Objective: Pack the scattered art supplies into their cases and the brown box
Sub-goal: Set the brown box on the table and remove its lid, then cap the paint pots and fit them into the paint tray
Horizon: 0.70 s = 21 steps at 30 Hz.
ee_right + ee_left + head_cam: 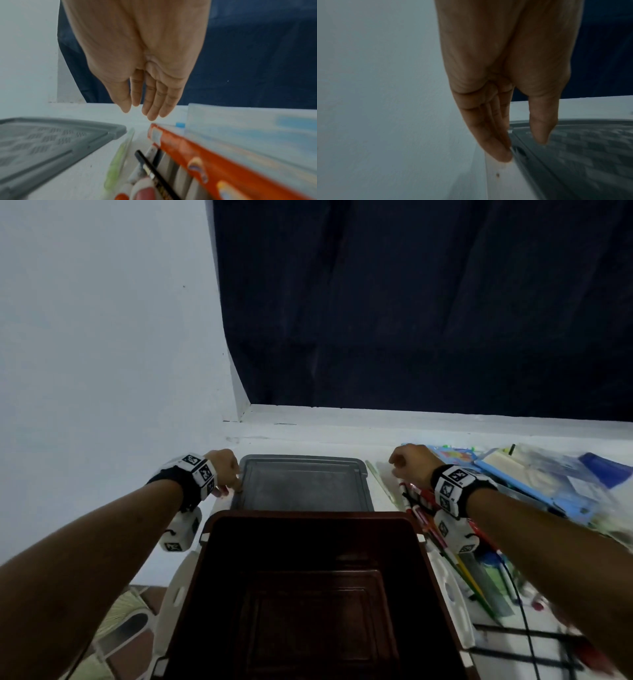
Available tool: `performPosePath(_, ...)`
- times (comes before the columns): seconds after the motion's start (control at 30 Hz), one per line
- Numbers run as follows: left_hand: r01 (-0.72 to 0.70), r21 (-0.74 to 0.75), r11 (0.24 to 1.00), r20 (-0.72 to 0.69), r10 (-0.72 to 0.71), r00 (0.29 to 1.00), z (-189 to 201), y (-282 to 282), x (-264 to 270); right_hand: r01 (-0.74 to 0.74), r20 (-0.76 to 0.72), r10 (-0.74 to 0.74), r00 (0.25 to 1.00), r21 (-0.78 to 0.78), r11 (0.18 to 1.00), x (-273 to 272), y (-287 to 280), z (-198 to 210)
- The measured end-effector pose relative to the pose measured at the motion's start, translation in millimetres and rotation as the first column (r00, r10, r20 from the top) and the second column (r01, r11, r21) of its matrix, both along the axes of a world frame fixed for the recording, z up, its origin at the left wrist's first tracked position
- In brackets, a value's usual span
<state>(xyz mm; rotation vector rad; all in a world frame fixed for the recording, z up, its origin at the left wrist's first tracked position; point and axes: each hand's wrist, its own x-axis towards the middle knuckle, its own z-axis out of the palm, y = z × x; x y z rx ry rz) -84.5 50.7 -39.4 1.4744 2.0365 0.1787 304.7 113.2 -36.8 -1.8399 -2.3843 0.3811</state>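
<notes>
Two hands out over the white worktop [102, 460], brown box [308, 594] open at six o'clock.
Left hand [224, 470] pinches the grey lid [301, 484] at its nine o'clock edge, thumb on top, fingers [496, 152] at the rim. Right hand [145, 75] hangs loose-fingered, holding nothing, above an orange carton [205, 162] only the right wrist view shows; its print is too blurred to read. Pens [424, 522] lie at three o'clock.

Brown box [308, 594] open; supplies [445, 542] crowd right side.
</notes>
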Motion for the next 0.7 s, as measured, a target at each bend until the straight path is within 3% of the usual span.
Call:
performPosePath(0.1, 0.090, 0.088, 0.992, -0.056, -0.085, 0.995, 23, 7, 9, 0.008, -0.052, -0.005, 0.999, 0.050, 0.999, 13, -15, 16)
performPosePath(0.33, 0.306, 0.217, 0.927, -0.037, -0.305, 0.952, 79, 22, 73, 0.058, -0.049, -0.053, 0.997, 0.100, 0.993, 56, -67, 33)
performPosePath(0.7, 0.531, 0.348, 0.773, 0.026, -0.574, 0.818, 128, 30, 236, 0.292, -0.066, -0.286, 0.956, 0.109, 0.950, 183, -153, 40)
